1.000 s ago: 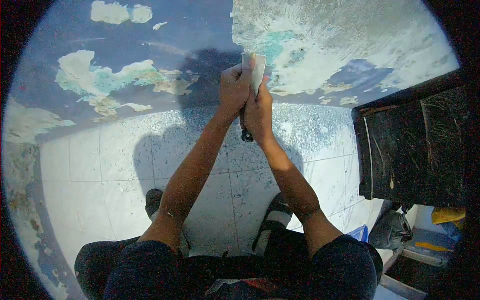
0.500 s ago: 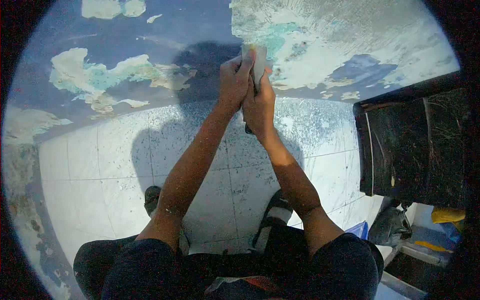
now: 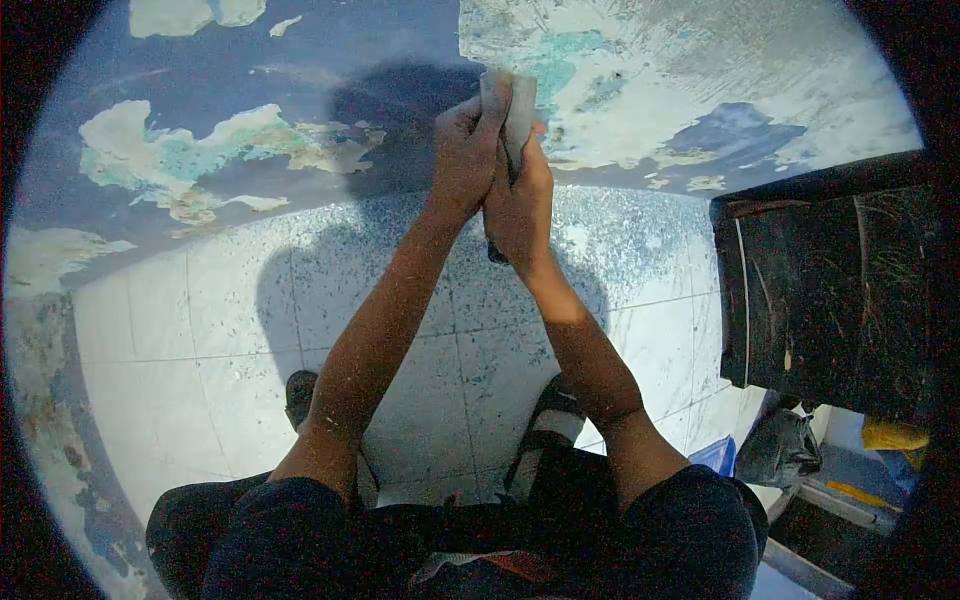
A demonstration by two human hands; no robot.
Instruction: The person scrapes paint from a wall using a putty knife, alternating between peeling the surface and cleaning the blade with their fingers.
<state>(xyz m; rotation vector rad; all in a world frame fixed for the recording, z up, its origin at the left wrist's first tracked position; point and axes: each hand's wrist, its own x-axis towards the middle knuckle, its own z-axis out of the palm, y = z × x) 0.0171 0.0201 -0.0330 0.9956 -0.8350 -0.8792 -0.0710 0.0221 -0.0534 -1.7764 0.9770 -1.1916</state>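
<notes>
Both of my hands grip one paint scraper with a flat, pale grey blade [image 3: 520, 108], its top end at the painted wall [image 3: 400, 85]. My left hand [image 3: 466, 165] is closed on the blade's left side, thumb pressed along it. Lower and to the right, my right hand [image 3: 521, 215] wraps the handle, whose dark end shows below the palm. Blue paint borders a bare, whitish-green patch [image 3: 620, 95] right beside the blade. Fingers hide most of the handle, and contact between the blade edge and wall is hard to make out.
Paint flakes [image 3: 630, 245] litter the white tiled floor [image 3: 150, 400] along the wall's foot. A dark wooden piece of furniture [image 3: 820, 290] stands at the right. Beneath it in view are a black plastic bag [image 3: 775, 447] and a yellow item [image 3: 893, 435]. My feet are on the tiles.
My hands and the scraper appear slightly higher in the view. The wall has shifted a little left and up in the picture. Both hands keep their grip.
</notes>
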